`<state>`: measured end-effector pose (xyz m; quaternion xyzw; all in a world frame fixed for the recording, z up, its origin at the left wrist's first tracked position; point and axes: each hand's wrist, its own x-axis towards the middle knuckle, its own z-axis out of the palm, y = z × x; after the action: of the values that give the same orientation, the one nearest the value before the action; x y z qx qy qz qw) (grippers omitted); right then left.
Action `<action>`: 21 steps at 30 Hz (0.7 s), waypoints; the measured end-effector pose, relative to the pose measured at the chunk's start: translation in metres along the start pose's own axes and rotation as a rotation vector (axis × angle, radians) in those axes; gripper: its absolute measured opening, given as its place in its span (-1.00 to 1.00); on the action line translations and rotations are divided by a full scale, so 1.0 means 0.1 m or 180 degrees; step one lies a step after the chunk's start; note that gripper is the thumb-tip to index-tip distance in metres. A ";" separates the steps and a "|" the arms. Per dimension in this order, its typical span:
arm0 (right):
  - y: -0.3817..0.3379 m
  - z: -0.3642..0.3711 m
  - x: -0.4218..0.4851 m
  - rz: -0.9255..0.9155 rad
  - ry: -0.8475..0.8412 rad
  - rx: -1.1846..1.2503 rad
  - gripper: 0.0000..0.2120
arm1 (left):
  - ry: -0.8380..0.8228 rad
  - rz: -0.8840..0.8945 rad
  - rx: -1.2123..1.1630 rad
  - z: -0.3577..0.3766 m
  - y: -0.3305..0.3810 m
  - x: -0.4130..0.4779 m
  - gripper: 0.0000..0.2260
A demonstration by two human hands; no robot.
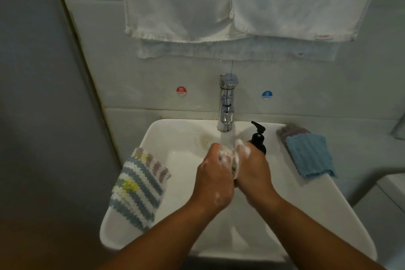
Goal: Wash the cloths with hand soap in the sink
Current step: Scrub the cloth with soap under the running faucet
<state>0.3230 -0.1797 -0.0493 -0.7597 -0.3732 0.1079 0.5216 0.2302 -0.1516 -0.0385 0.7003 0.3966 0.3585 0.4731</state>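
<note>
The person's left hand [213, 174] and right hand [255, 171] grip a sudsy pale cloth [236, 165] (mostly hidden) — under the running chrome tap [226, 103].

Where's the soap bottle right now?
In the head view, the black pump bottle stands on the back rim of the sink, just right of the faucet and behind the right hand.

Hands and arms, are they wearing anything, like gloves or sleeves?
No gloves, no sleeves: the left hand, the right hand and both forearms are bare. No ring or watch shows. White soap foam coats the fingers.
</note>
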 end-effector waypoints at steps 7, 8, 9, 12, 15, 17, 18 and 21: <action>-0.05 0.03 -0.11 -0.0389 -0.0084 -0.0323 -0.74 | 0.0156 -0.0275 0.0042 -0.04 -0.03 0.13 -0.78; -0.05 0.01 0.00 -0.0167 0.0096 -0.0197 -0.71 | 0.0038 -0.0263 -0.0084 -0.01 0.01 0.06 -0.77; -0.04 -0.01 0.08 0.0016 0.0208 -0.0082 -0.68 | -0.0038 -0.0233 -0.0174 0.01 0.04 0.00 -0.77; -0.05 -0.01 0.00 0.0143 0.0037 -0.0147 -0.68 | 0.0030 -0.0063 -0.0071 -0.01 0.04 0.02 -0.80; -0.12 0.01 -0.27 -0.0115 -0.0417 -0.0072 -0.84 | 0.0323 -0.0168 0.0154 -0.08 0.01 0.21 -0.82; -0.13 -0.03 -0.22 -0.0249 -0.0287 0.0039 -0.85 | 0.0274 -0.0260 0.0080 -0.07 0.03 0.20 -0.81; -0.13 -0.05 -0.12 -0.0282 -0.0091 0.0039 -0.81 | 0.0163 -0.0248 0.0034 -0.04 0.04 0.14 -0.80; -0.06 -0.06 0.09 0.0147 0.0180 0.0117 -0.68 | -0.0109 -0.0088 0.0009 0.02 0.07 -0.01 -0.79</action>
<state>0.3298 -0.1772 -0.0389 -0.7611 -0.3386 0.1052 0.5432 0.2326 -0.1549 -0.0327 0.7015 0.3986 0.3393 0.4836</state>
